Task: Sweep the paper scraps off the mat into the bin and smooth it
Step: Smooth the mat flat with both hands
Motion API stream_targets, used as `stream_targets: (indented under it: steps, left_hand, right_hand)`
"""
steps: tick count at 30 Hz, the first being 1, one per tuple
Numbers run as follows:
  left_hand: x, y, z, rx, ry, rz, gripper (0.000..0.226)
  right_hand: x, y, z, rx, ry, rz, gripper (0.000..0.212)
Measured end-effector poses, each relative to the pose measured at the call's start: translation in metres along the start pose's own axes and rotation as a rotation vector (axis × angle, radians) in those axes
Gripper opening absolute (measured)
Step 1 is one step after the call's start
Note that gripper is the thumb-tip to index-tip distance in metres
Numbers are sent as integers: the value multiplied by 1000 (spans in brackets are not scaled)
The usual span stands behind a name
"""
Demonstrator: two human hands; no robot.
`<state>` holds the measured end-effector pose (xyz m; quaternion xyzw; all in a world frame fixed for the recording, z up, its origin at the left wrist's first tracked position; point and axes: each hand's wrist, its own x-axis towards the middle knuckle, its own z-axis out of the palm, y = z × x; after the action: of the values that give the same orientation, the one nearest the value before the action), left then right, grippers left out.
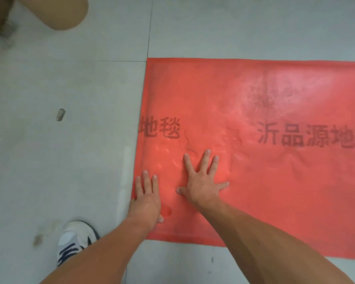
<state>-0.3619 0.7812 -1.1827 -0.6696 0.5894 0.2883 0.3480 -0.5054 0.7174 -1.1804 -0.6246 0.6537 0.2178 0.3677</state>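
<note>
A red mat [275, 181] with dark printed characters lies flat on the grey tiled floor, filling the right half of the view. My left hand [147, 198] presses palm down on the mat's left edge, fingers close together. My right hand [202, 181] lies flat on the mat just to the right, fingers spread wide. Small wrinkles show in the mat just beyond my right fingertips. No paper scraps appear on the mat. No bin is in view.
A small grey scrap [60, 114] lies on the floor left of the mat. My white and dark shoe [74, 241] stands at the lower left. Another person's bare leg [64, 12] is at the top left. Grey floor tiles [59, 160] surround the mat.
</note>
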Motion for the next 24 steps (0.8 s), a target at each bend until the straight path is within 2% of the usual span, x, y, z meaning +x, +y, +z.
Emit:
stream_targets:
  steps: [3,8,10,14,17,20,24]
  left_hand:
    - [-2,2,-4,-17,-20,-11,139]
    - [0,-3,-1,-52,15,14,137]
    - [-6,-3,2,-154,57,11,135]
    - [-29,-22,14,-532,109,-26,115]
    - [-44,-38,20,-548,160,3,90]
    - [-25,-46,-10,-537,335,13,67]
    - [38,-44,-94,-604,457,101,62]
  right_hand:
    - [-4,7,-8,47,1,-37,106]
    - [-32,21,6,-125,-108,-92,124]
    - [-34,26,16,-145,-128,-79,129]
    - [-30,22,11,-147,-150,-59,132]
    - [-31,22,14,-152,-140,-52,132]
    - [-31,21,13,-146,-146,-53,131]
    - [-29,19,12,-164,-166,-49,132]
